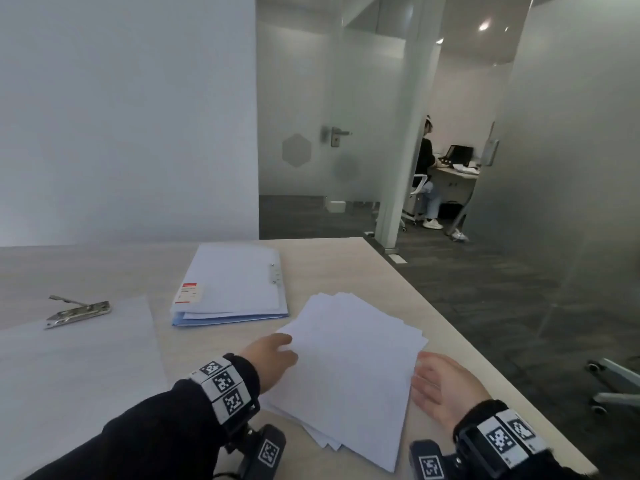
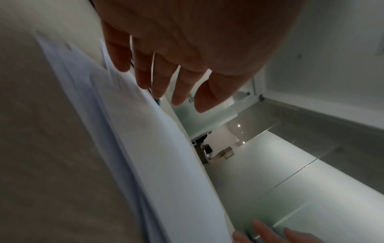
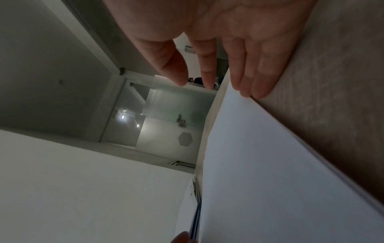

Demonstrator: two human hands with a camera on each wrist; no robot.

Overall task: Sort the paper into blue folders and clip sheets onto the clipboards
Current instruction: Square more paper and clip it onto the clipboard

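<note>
Desk, blue folder apparently holding sheets

This was an office. Frosted glass partitions with a metal-handled door divided the rooms, and a person sat on a white swivel chair at a pale desk holding a dark laptop.

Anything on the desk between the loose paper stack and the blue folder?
Nothing visible. Bare table separates the paper stack from the blue folder. Left hand and right hand flank the stack's edges.
</note>
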